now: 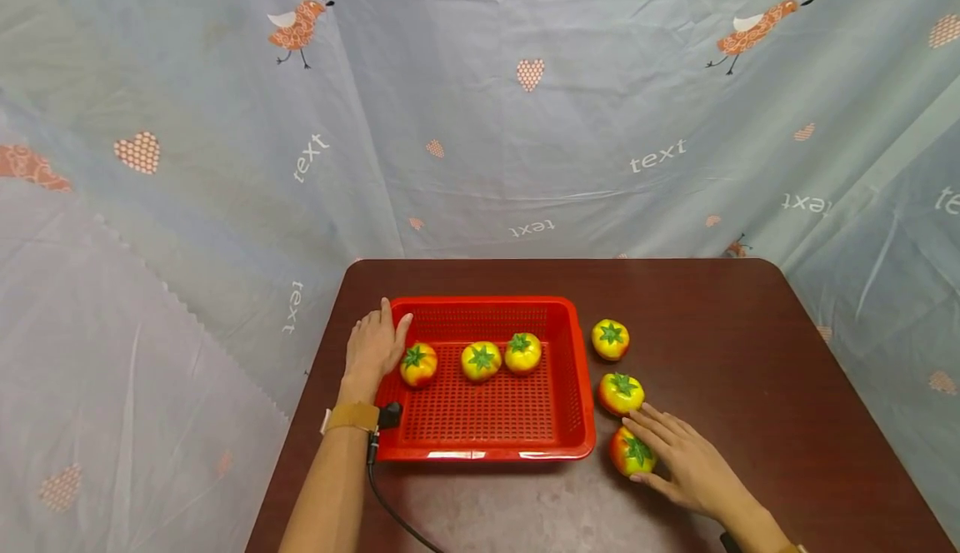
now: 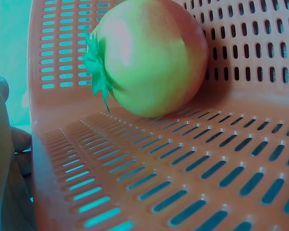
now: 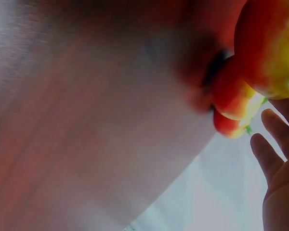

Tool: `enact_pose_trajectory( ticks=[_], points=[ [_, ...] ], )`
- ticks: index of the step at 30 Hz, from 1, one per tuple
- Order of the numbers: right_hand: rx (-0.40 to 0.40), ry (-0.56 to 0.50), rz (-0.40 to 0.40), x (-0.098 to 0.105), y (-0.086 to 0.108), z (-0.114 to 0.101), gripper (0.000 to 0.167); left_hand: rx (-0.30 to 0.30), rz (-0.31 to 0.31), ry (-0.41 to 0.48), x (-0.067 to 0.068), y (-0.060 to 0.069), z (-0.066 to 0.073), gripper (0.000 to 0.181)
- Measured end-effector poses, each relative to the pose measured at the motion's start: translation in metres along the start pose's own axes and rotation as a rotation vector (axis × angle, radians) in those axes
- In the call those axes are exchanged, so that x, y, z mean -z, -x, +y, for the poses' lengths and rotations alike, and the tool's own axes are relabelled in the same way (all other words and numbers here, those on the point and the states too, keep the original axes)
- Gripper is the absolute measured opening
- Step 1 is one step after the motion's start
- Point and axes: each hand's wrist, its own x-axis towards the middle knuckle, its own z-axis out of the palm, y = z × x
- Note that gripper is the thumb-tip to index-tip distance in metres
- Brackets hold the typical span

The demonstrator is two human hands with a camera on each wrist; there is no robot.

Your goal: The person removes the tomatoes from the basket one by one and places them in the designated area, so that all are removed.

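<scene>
My left hand (image 1: 372,346) rests at the left rim of a red plastic basket (image 1: 480,455), thumb apart from its straight fingers. Inside the basket lie three yellow-red toy tomatoes with green leafy tops: a left one (image 1: 419,366), a middle one (image 1: 481,361) and a right one (image 1: 522,354). The left wrist view shows one tomato (image 2: 154,57) close up against the slotted wall. My right hand (image 1: 688,463) reaches over the nearest tomato (image 1: 632,453) right of the basket, fingers extended across its far side and thumb at its near side. In the right wrist view those fingers look straight.
Two more tomatoes, a middle one (image 1: 621,393) and a far one (image 1: 611,340), form a row along the basket's right side. Everything stands on a dark brown table (image 1: 697,320). A patterned curtain (image 1: 480,145) hangs behind. A black cable (image 1: 393,513) trails from the left wrist.
</scene>
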Motion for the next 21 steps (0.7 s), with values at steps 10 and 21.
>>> enact_pose_trajectory(
  ticks=[10, 21],
  points=[
    [-0.016, -0.026, -0.008, -0.011, 0.012, 0.001, 0.074, 0.001, 0.013, 0.010, -0.002, -0.001, -0.002, 0.075],
    [-0.067, -0.004, -0.026, -0.011, 0.014, -0.003, 0.075, 0.004, 0.008, 0.009, -0.003, -0.001, -0.002, 0.073]
  ],
)
